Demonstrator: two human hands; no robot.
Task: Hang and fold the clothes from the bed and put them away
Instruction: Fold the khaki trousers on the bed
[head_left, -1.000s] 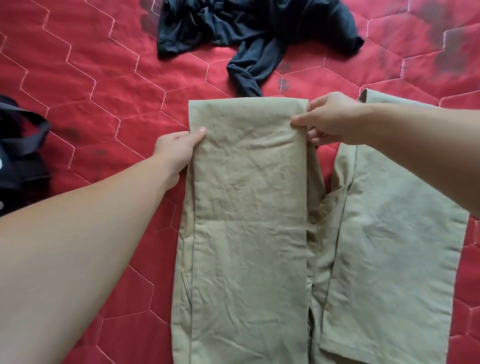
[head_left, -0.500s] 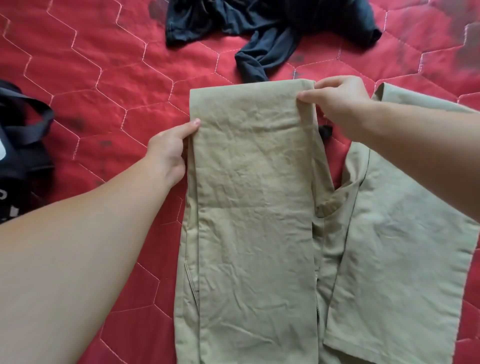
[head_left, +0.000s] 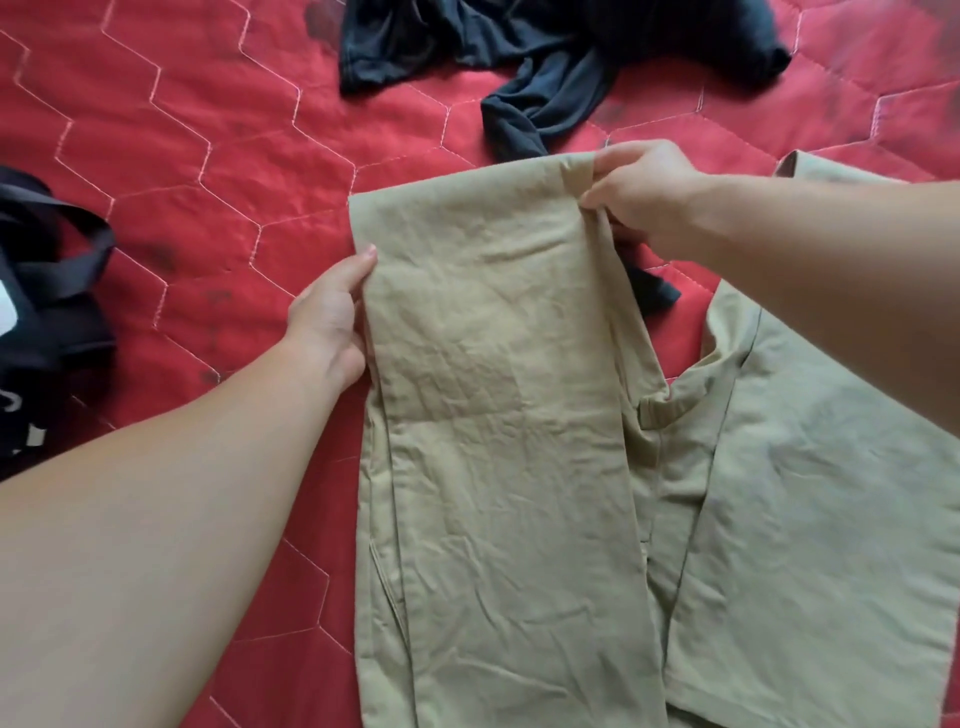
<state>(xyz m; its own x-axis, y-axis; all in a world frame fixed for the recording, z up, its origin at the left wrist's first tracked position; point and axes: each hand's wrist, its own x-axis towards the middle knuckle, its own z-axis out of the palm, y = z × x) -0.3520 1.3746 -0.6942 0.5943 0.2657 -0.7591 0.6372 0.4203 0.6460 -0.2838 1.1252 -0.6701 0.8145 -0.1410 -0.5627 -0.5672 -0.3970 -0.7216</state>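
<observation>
trousers (head_left: 498, 415) on bed (head_left: 208, 156) | left hand (head_left: 332, 317) grips left edge | right hand (head_left: 644, 192) pinches top corner

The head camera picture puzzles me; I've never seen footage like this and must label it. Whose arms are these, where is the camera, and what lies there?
No machine here: a person's two bare arms, filmed by a camera worn on their head, looking down at a red quilted bed cover. Khaki trousers lie on it. The right hand pinches the top right corner of the folded leg; the left hand holds its left edge. A crumpled dark garment lies beyond, and a black bag at the left.
</observation>
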